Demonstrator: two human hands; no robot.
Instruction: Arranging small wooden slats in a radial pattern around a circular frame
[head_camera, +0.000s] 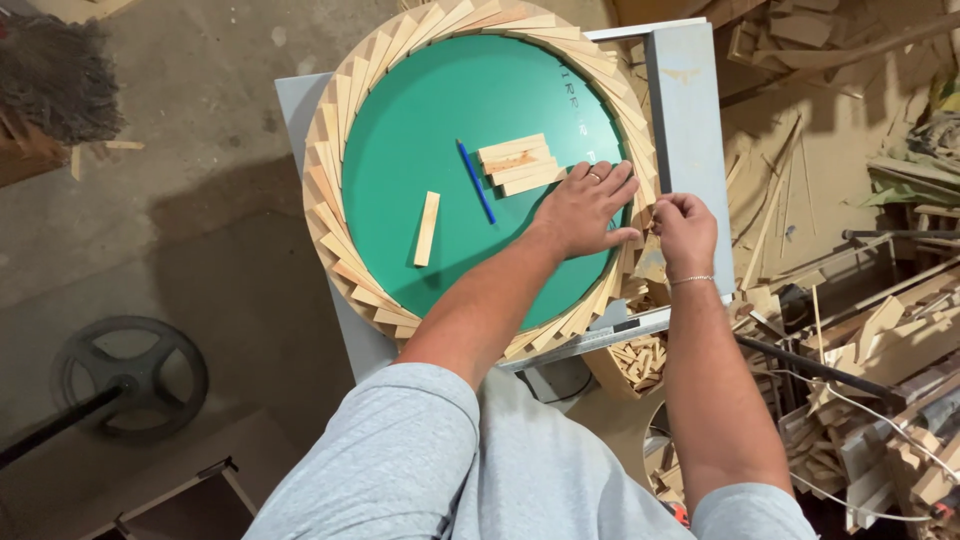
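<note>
Left hand (585, 205) presses flat, fingers spread, on the round green board (440, 120); right hand (683, 228) pinches, apparently, a slanted wooden rim slat (640, 215). Keep it flush with its neighbours.

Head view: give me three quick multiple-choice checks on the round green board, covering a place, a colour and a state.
1. Where does the blue pencil lie?
A. on the green disc
B. on the floor
C. in a hand

2. What colour is the single loose wood strip left of the pencil?
A. black
B. pale wood
C. red

3. How is the left hand?
A. clenched in the air
B. gripping the pencil
C. pressed flat on the disc

Answers: 1 A, it rests near the disc's middle; 2 B, light bare wood; 3 C, fingers spread beside the slat ring, while the right hand pinches at the rim.
</note>
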